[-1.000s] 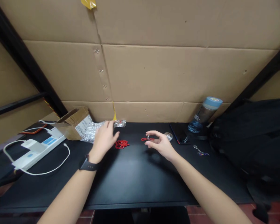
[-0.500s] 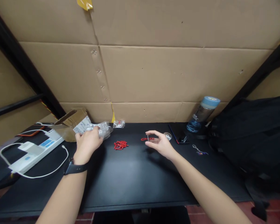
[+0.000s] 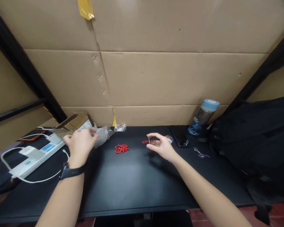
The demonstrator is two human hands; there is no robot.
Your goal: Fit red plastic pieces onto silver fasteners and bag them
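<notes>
Thin disc pinched by right hand between thumb and fingertip, above black table, red cord loop beside it, pile of red cords nearby, left hand with curled fingers at plastic bag, cannot tell if gripping it

This looks like a small personal desk nook, walled in with cardboard; whether it belongs to a home, a dormitory or an office cannot be told. Plain brown cardboard fills 12 o'clock, creased and patched with yellow tape at 11. Black metal bars slant at 10 and 2 o'clock, framing the black worktop. Everyday belongings suggest private use: a white power strip with chargers between 8 and 9, a drinking bottle at 3, and a black bag beyond it. Reddish floor tiles show at 4.
</notes>
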